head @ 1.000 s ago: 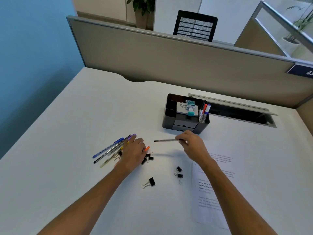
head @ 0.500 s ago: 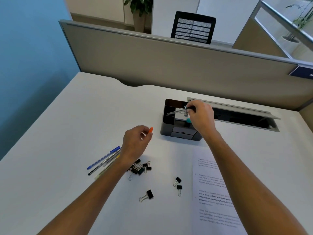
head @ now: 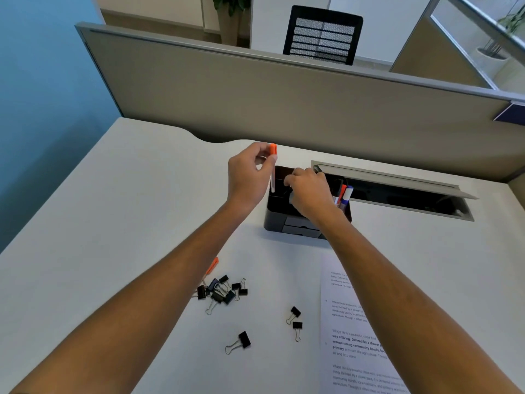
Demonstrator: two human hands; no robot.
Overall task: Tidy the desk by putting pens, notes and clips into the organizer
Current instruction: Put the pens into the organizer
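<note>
Nearest the table's (head: pixel 99 223) front edge a printed sheet (head: pixel 355 336) lies at the right, with three loose binder clips (head: pixel 244 340) just left of it and a heap of clips (head: pixel 223 290) a little farther in, partly under the left forearm; an orange-capped pen (head: pixel 211 267) peeks out from beneath that arm, long axis slanting toward the far right. Farther back, toward the table's far edge, stands the black organizer (head: pixel 295 223), with marker pens (head: pixel 342 194) upright in its right compartment. The right hand (head: pixel 309 194) is curled over the organizer's middle; whether its fingers hold anything cannot be told, since the pen it carried half a second ago is out of sight. The left hand (head: pixel 250 177) pinches an orange pen (head: pixel 273 166) between thumb and fingertips near the cap, so the cap sticks up above the fingers and the clear barrel hangs below them. Its long axis is close to vertical, cap up, tip down over the organizer's left compartment. Half a second ago this hand was low over the table left of the organizer with the pen angled; it has since risen and moved to the organizer's left rim
</note>
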